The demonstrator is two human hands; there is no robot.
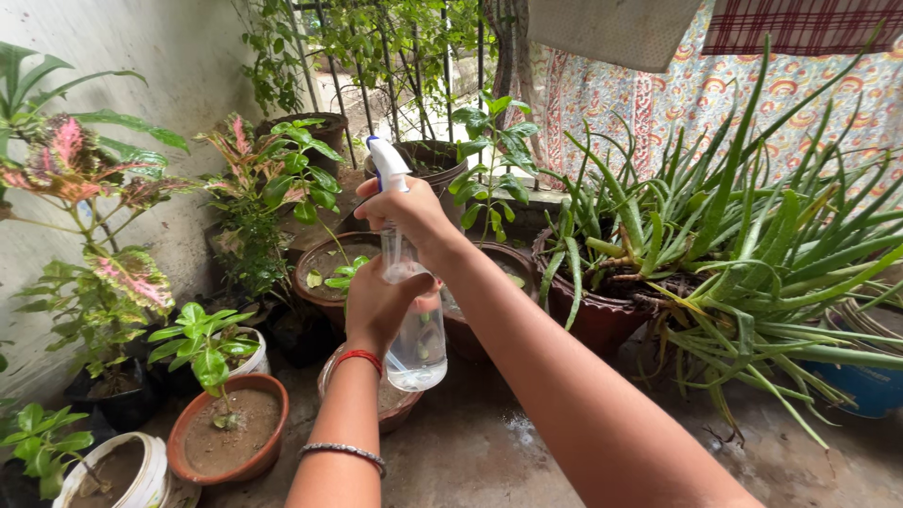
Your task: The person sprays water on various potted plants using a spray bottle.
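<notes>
With the potted plants ranged ahead, keep the clear spray bottle upright above the terracotta pots, left hand clasping its body steady, right hand gripping the neck beneath the white-and-blue trigger head, nozzle aimed at foliage.

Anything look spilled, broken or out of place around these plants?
Only a small pale wet-looking splash on the concrete floor, right of the clear spray bottle that both hands hold, left hand and right hand. The pots stand upright.
</notes>
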